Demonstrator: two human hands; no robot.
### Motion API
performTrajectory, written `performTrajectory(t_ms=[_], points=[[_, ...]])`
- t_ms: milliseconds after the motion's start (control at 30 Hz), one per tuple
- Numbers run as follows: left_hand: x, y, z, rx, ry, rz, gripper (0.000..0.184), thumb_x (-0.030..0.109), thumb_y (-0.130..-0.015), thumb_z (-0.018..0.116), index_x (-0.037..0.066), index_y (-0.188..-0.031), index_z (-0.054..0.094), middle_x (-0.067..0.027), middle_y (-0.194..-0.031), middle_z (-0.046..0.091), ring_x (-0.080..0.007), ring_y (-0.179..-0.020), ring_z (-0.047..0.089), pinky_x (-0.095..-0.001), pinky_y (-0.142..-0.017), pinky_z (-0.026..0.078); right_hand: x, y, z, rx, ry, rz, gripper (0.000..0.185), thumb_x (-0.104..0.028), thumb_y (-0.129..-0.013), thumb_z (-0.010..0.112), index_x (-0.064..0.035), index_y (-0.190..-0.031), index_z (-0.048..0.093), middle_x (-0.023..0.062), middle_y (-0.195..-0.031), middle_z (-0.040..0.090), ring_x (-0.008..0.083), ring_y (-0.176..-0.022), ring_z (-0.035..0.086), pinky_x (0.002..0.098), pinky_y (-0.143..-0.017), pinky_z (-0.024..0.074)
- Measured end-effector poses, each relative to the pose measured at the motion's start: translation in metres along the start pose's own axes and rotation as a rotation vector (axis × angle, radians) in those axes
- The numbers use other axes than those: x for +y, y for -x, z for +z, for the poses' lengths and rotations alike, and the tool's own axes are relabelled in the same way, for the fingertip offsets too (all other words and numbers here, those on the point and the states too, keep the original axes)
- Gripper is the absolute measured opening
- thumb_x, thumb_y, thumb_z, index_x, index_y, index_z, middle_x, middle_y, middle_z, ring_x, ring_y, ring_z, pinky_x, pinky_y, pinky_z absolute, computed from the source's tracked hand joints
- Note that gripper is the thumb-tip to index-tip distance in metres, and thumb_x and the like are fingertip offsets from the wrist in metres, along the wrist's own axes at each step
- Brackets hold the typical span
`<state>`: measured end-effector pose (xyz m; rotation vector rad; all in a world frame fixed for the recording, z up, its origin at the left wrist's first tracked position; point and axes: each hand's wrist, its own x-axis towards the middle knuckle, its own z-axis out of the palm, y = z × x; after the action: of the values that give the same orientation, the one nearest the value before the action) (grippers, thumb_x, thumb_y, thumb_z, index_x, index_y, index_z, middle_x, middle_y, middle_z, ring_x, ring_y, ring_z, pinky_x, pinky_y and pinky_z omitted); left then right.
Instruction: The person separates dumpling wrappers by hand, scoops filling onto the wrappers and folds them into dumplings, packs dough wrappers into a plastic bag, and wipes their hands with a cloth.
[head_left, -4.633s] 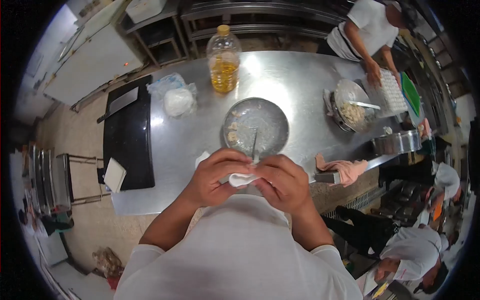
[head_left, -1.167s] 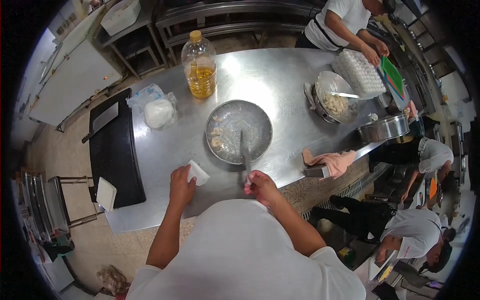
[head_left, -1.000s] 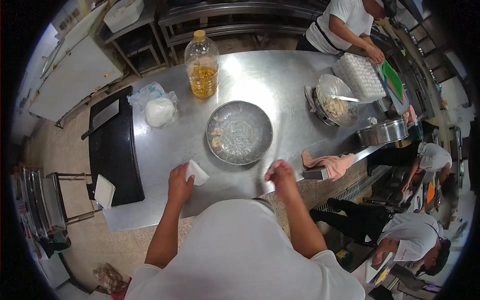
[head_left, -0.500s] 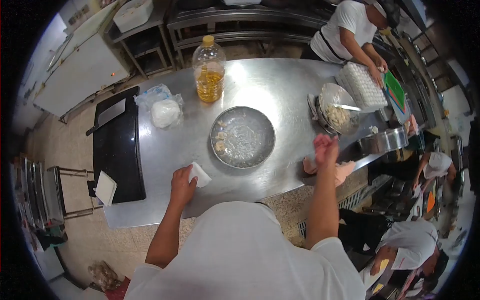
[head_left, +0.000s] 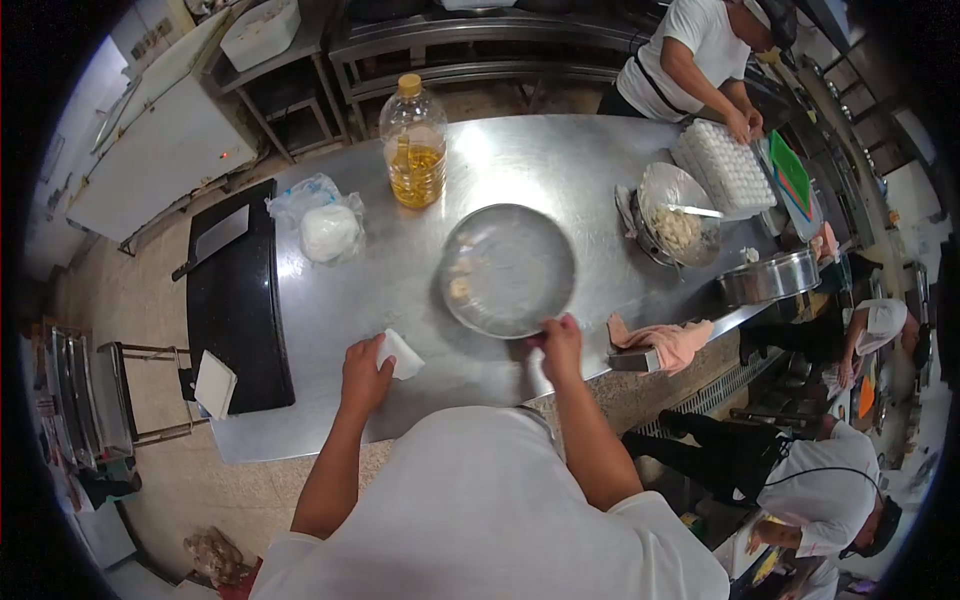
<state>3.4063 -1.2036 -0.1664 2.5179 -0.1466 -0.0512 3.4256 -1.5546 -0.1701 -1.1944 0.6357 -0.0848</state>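
Your L hand [head_left: 366, 378] at table [head_left: 330, 320] edge, grip pinching folded white sheet [head_left: 401, 355]. Your R hand [head_left: 560, 346] at metal bowl's [head_left: 512, 272] near rim, blurred; can't tell if grip's closed. Bowl mid-table, nearer you vs. oil btl [head_left: 413, 165].

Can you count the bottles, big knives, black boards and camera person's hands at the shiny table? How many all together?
Bottles: 1, the oil bottle
Big knives: 1, the knife
Black boards: 1, the board
Hands: 2, left hand and right hand
Total: 5
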Motion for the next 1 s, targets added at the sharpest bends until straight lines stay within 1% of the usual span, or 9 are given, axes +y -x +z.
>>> performTrajectory(t_ms=[100, 200, 300, 400, 500, 567, 667, 833, 1000], points=[[0.000, 0.004, 0.001, -0.002, 0.006, -0.024, 0.047, 0.017, -0.082, 0.068, 0.003, -0.126, 0.057, -0.0188, -0.115, 0.060, -0.0372, -0.111, 0.052, -0.0454, -0.098, 0.041, -0.070, 0.003, -0.029, 0.105, -0.112, -0.238, 0.006, -0.008, -0.089, 0.059, -0.0068, -0.087, 0.053, 0.0025, -0.080, 0.057, 0.0159, -0.074, 0.059, 0.0354, -0.064, 0.0563], [0.006, 0.004, -0.001, 0.012, -0.022, 0.000, 0.047, 0.018, -0.082, 0.068, 0.003, -0.125, 0.058, -0.0182, -0.116, 0.060, -0.0373, -0.111, 0.052, -0.0458, -0.097, 0.042, -0.164, 0.004, -0.055, 0.386, 0.205, -0.602, 0.007, -0.008, -0.090, 0.059, -0.0023, -0.092, 0.055, 0.0027, -0.083, 0.056, 0.0118, -0.075, 0.054, 0.0306, -0.065, 0.0520], [0.005, 0.002, -0.001, 0.019, -0.065, 0.031, 0.046, 0.018, -0.082, 0.068, 0.004, -0.124, 0.058, -0.0176, -0.117, 0.060, -0.0367, -0.111, 0.052, -0.0457, -0.096, 0.042, -0.239, -0.009, -0.093, 0.702, 1.055, -0.999, 0.019, -0.010, -0.085, 0.066, 0.0019, -0.094, 0.055, 0.0132, -0.086, 0.059, 0.0276, -0.079, 0.060, 0.0378, -0.077, 0.0514], [0.005, 0.000, -0.002, 0.015, -0.080, 0.029, 0.047, 0.017, -0.081, 0.069, 0.004, -0.125, 0.058, -0.0177, -0.116, 0.059, -0.0367, -0.110, 0.052, -0.0454, -0.096, 0.043, -0.265, -0.047, -0.126, 0.742, 1.348, -1.396, 0.024, -0.013, -0.081, 0.070, 0.0023, -0.096, 0.058, 0.0186, -0.086, 0.060, 0.0380, -0.085, 0.061, 0.0412, -0.083, 0.0487], [-0.004, 0.000, 0.000, 0.006, -0.048, -0.014, 0.048, 0.016, -0.082, 0.068, 0.004, -0.127, 0.056, -0.0178, -0.118, 0.059, -0.0368, -0.112, 0.052, -0.0452, -0.098, 0.042, -0.223, -0.067, -0.156, 0.808, 1.454, -1.032, 0.025, -0.015, -0.079, 0.072, 0.0004, -0.096, 0.062, 0.0189, -0.089, 0.062, 0.0408, -0.089, 0.061, 0.0434, -0.081, 0.0488], [-0.005, 0.001, 0.001, -0.001, -0.026, -0.049, 0.048, 0.017, -0.083, 0.067, 0.004, -0.128, 0.056, -0.0175, -0.122, 0.059, -0.0367, -0.115, 0.052, -0.0449, -0.099, 0.042, -0.193, -0.047, -0.138, 0.520, 1.358, -0.701, 0.026, -0.018, -0.078, 0.073, -0.0013, -0.096, 0.064, 0.0169, -0.092, 0.063, 0.0377, -0.087, 0.062, 0.0428, -0.079, 0.0496], [0.000, 0.004, -0.002, 0.050, 0.041, 0.014, 0.047, 0.013, -0.083, 0.066, 0.003, -0.128, 0.055, -0.0183, -0.125, 0.057, -0.0370, -0.116, 0.051, -0.0440, -0.101, 0.041, -0.105, -0.008, -0.089, 0.173, 1.155, -0.727, 0.024, -0.012, -0.080, 0.073, -0.0008, -0.099, 0.064, 0.0169, -0.093, 0.065, 0.0300, -0.083, 0.065, 0.0394, -0.073, 0.0514], [0.004, -0.009, 0.002, -0.007, -0.073, 0.046, 0.047, 0.015, -0.084, 0.065, 0.001, -0.128, 0.055, -0.0192, -0.123, 0.059, -0.0374, -0.117, 0.051, -0.0438, -0.101, 0.041, -0.034, 0.071, 0.002, -0.590, 0.874, -0.311, 0.025, -0.013, -0.081, 0.074, -0.0009, -0.100, 0.063, 0.0156, -0.099, 0.064, 0.0284, -0.085, 0.065, 0.0357, -0.075, 0.0522], [0.015, -0.017, -0.003, -0.027, -0.067, 0.013, 0.046, 0.015, -0.083, 0.066, 0.003, -0.127, 0.056, -0.0189, -0.116, 0.061, -0.0377, -0.110, 0.053, -0.0446, -0.097, 0.043, -0.037, 0.075, 0.011, -0.632, 0.900, -0.418, 0.022, -0.013, -0.084, 0.071, -0.0012, -0.102, 0.064, 0.0138, -0.102, 0.065, 0.0248, -0.087, 0.065, 0.0328, -0.077, 0.0519]])
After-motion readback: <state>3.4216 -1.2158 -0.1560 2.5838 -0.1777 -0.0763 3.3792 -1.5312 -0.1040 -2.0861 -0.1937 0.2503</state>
